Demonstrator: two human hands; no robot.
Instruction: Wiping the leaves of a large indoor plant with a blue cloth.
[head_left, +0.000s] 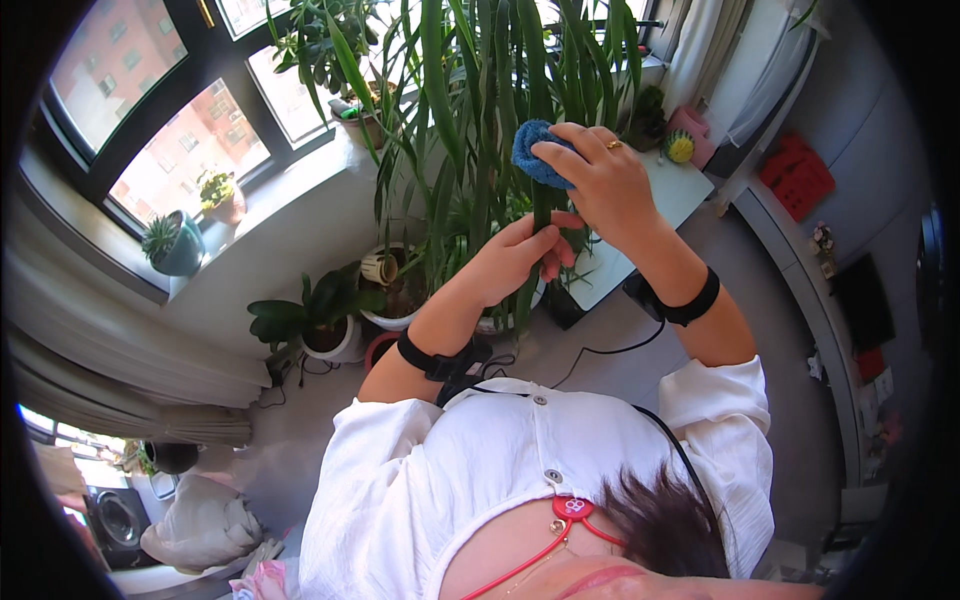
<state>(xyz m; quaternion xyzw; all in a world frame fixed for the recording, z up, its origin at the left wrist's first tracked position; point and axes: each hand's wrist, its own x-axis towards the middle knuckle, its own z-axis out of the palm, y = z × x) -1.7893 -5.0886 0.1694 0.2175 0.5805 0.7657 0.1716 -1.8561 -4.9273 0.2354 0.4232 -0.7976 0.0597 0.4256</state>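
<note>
A tall plant with long strap-shaped green leaves hangs down before me. My left hand is closed around one of the long leaves, with thumb and index finger pinching it. Just above, my right hand grips a fuzzy blue cloth, which touches the leaves. Part of the cloth is hidden under my right fingers. The plant's base is partly hidden behind my left forearm.
Below the leaves stand a white pot and a broad-leaved potted plant. A white tabletop lies to the right, with a small round cactus. Potted succulents line the windowsill. A black cable runs from my right armband.
</note>
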